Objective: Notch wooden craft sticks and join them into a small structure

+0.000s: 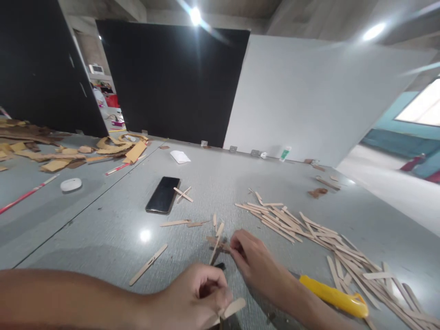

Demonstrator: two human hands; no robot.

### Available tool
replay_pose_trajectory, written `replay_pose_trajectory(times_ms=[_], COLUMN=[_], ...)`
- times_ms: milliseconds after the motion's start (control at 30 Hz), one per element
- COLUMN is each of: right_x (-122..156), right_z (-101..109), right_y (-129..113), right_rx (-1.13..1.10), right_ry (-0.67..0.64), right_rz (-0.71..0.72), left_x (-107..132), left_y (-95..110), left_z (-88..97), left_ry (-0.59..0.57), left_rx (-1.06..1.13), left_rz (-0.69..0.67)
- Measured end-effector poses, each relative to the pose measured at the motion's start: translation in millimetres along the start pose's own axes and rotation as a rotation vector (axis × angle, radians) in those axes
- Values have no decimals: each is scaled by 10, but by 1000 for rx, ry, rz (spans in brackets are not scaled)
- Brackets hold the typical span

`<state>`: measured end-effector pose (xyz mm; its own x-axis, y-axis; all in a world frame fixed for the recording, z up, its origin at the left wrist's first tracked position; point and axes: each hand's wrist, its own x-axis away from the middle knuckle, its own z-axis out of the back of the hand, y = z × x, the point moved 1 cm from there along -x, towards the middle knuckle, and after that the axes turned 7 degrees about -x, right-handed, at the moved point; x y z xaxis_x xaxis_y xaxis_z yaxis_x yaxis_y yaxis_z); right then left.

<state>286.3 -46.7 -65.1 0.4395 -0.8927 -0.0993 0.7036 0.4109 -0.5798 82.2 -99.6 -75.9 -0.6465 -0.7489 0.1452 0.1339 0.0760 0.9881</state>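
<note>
Grey counter (113, 233) carries everything; its near edge falls out of frame. Long pile of loose wooden sticks (285, 220) spreads to the right, the lower end cut off at the frame. Left hand (195, 293), low centre, pinches a pale stick (235, 308) between thumb and fingers, one rounded end poking out past the thumb. Right hand (256, 256) lies just ahead, fingers curled together beside a darker strip (217, 243); whether it grips that strip, cannot tell. Yellow cutter (333, 295) rests by the right forearm, which hides most of its blade. Step in hand, as judged: fine two-handed handling of thin wood. Best done with a light, firm pinch close to where the pieces meet, wrists resting on the counter, pressure even so nothing splits or twists; cutter better slid clear of that forearm. Hard to read: another stick (215, 251) rises beyond the left hand, and its lower end is covered, so joined to the held one or merely behind, unclear. Small dark thing (220, 266) beside it, mostly blocked by the knuckles, not identifiable.
</note>
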Motion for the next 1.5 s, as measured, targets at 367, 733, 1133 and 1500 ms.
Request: replay_pose_trajectory(times_ms=[367, 733, 1133, 1500], right_x=[209, 162, 223, 289], right_z=[387, 426, 437, 548], right_y=[-266, -167, -31, -305], right_rx=[-300, -384, -343, -564], right_ry=[-47, -124, -35, 169], right_rz=[-95, -152, -172, -111], left_x=[-138, -313, 52, 56], left_y=[2, 60, 115, 450], left_z=[158, 436, 243, 220], left_ry=[226, 313, 183, -28], left_rx=[-38, -202, -892, -42], left_rz=[19, 29, -152, -27])
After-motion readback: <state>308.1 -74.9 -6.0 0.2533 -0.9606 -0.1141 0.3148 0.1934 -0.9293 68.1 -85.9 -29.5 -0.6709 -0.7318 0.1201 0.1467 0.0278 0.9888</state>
